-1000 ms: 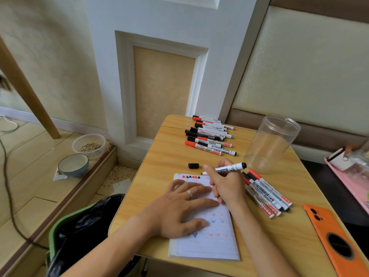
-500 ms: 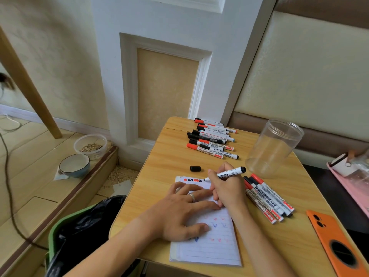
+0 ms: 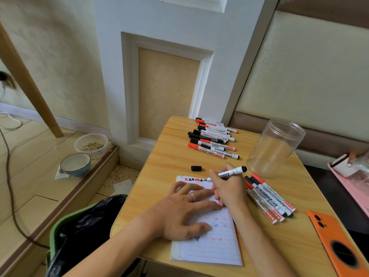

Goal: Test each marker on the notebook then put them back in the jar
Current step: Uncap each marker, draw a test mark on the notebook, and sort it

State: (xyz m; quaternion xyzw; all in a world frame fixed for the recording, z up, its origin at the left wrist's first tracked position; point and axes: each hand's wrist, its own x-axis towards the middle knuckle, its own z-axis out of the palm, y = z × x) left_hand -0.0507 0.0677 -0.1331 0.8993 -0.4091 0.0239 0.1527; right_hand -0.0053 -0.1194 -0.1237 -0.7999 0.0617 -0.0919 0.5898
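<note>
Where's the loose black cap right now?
The black cap lies on the wooden table, just beyond the notebook, nearer than the far marker row.

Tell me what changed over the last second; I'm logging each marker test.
Little changed. The right hand keeps its grip on the uncapped black marker, its tip staying at the top of the notebook. The left hand remains flat on the page. Black cap, jar and both marker piles lie as before; nothing was picked up or released.
</note>
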